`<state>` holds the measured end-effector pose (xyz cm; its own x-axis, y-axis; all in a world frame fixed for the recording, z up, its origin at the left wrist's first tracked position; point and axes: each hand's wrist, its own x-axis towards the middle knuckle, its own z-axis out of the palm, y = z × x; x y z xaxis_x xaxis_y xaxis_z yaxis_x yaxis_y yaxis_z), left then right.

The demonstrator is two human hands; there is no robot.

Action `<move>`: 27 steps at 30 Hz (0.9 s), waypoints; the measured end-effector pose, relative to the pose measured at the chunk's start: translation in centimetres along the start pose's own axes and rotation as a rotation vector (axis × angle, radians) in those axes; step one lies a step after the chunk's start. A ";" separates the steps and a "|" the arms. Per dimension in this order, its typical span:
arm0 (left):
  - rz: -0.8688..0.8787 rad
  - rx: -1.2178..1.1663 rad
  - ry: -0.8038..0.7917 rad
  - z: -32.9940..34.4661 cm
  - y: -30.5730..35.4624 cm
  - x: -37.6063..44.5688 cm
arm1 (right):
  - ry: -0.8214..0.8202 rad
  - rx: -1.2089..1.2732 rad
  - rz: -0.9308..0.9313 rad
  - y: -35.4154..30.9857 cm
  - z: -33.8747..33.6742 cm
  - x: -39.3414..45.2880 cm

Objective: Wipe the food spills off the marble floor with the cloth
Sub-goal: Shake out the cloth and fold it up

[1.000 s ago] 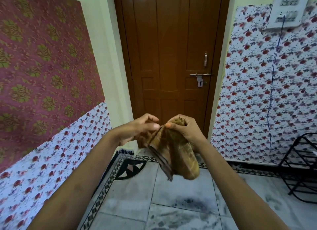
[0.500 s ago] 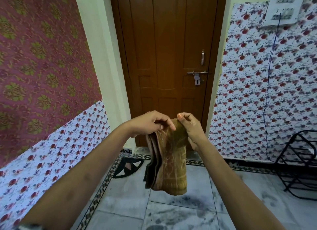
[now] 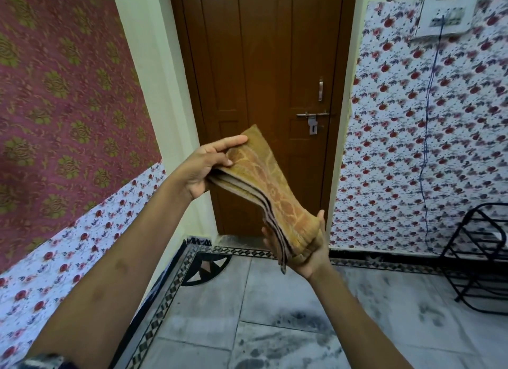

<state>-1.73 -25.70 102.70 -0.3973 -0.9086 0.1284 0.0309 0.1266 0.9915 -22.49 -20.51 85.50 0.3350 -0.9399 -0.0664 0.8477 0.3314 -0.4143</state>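
A folded mustard-brown patterned cloth [image 3: 270, 192] stretches slantwise in the air in front of the door. My left hand [image 3: 209, 166] holds its upper end, thumb on top and fingers beneath. My right hand [image 3: 308, 247] cups its lower end from below, thumb up along the right edge. The grey-white marble floor [image 3: 275, 313] lies below, with dark smudges [image 3: 297, 320] on the tiles under my right forearm. I cannot pick out any distinct food spills.
A shut brown wooden door [image 3: 264, 80] stands straight ahead. Papered walls close in on the left and right. A black metal rack [image 3: 483, 256] stands at the right on the floor. A blue cord [image 3: 428, 121] hangs from a switchboard [image 3: 448, 8]. A patterned border [image 3: 165, 300] edges the floor.
The cloth hung down from both hands pinching its top. Now it is folded flatter and tilted; my left hand has risen with one end and my right hand has dropped under the other.
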 end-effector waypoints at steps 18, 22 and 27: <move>-0.039 0.934 -0.009 2.7 -8.4 -2.2 | 0.593 -0.748 -0.029 0.5 3.0 3.2; -0.079 0.742 0.033 4.6 -10.5 -2.0 | 0.446 -0.515 0.021 0.6 5.5 2.9; -0.136 0.481 0.158 4.5 -11.8 -2.2 | 0.313 -0.462 0.091 0.1 6.5 2.1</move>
<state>-5.40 -23.40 90.58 -0.2241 -0.9738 0.0383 -0.4509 0.1384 0.8818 -19.05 -21.95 91.27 0.2006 -0.9122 -0.3572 0.5292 0.4077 -0.7441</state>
